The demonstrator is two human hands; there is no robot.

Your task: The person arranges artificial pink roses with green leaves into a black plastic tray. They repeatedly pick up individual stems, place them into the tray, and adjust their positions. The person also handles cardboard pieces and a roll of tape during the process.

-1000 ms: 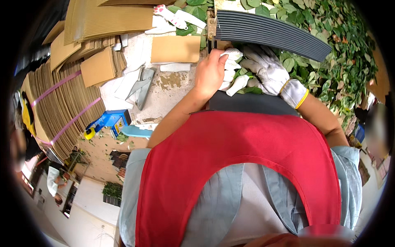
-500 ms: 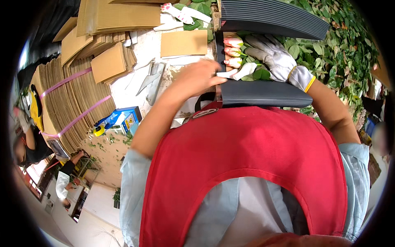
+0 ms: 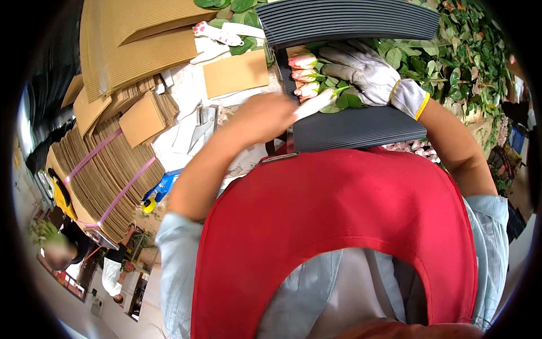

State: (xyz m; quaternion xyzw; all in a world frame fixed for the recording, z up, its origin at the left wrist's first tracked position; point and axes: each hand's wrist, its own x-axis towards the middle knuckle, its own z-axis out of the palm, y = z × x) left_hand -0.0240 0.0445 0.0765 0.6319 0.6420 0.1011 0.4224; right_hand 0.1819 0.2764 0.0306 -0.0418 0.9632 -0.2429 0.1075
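My left hand (image 3: 264, 117) is bare and closed on a pale pink rose (image 3: 315, 101), holding it against a bunch of pink roses (image 3: 304, 74). My right hand (image 3: 367, 72), in a grey-white glove with a yellow cuff, grips that bunch among its green leaves. The bunch lies on a dark grey corrugated sheet (image 3: 357, 127). A stack of the same dark sheets (image 3: 349, 20) sits just behind it. My red apron (image 3: 339, 226) fills the lower part of the view.
Bundles of brown corrugated cardboard (image 3: 104, 181) tied with pink straps stand at the left, with a loose brown card (image 3: 235, 73) and a metal hand tool (image 3: 202, 123) nearby. Green foliage (image 3: 471, 51) is piled at the right. Other people (image 3: 116, 274) stand far off at lower left.
My left hand has come in from the left with a single rose to meet the bunch. The pink rose heads under my gloved right hand have come into plain view.
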